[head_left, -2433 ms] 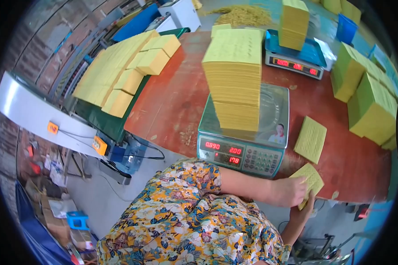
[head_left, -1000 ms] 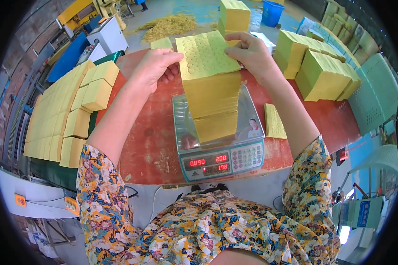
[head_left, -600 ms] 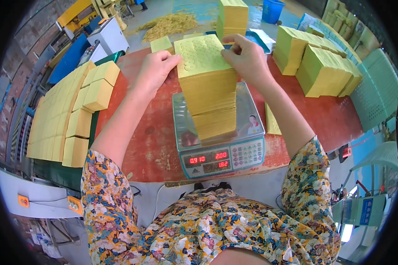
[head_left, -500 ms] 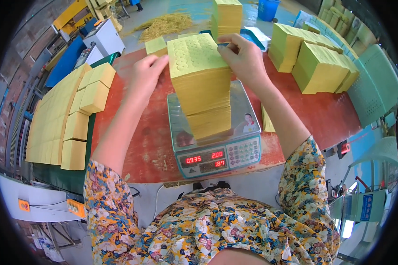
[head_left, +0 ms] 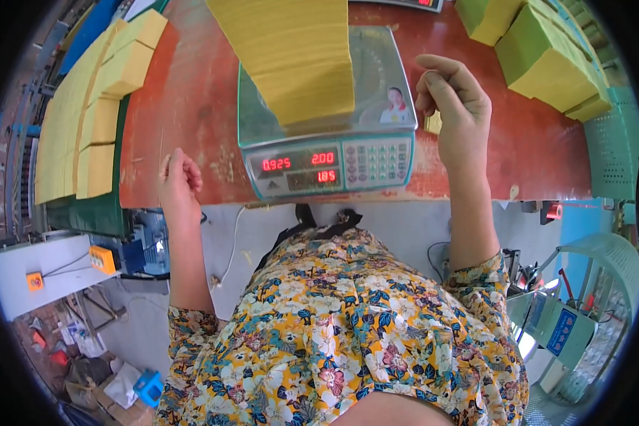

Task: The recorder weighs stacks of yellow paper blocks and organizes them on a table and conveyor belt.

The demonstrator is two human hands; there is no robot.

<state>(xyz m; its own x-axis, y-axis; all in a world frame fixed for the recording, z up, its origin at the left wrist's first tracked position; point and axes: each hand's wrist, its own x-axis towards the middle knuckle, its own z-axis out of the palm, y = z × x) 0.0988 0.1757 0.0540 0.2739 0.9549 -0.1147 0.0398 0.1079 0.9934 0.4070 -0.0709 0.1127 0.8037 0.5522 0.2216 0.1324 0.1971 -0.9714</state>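
A tall stack of yellow paper sheets (head_left: 291, 60) stands on the metal pan of a digital scale (head_left: 331, 170), its top cut off by the upper edge. Red digits glow on the scale's front panel beside a keypad. My right hand (head_left: 461, 110) hovers right of the scale, fingers loosely bent and apart, apparently holding nothing. Just beyond its fingertips, a small piece of yellow paper (head_left: 433, 123) shows beside the scale. My left hand (head_left: 180, 183) hangs by the table's front edge, left of the scale, its fingers relaxed, half curled and empty.
Rows of yellow paper blocks (head_left: 85, 117) line the left side of the red table (head_left: 174, 106). More yellow stacks (head_left: 547, 60) stand at the right, near a green perforated panel (head_left: 618, 153). Part of another scale (head_left: 422, 3) shows at the top edge.
Both hands have come off the paper stack: the left down toward the table's front edge, the right out to the side. The view has tilted down, and the scale's digits have changed.
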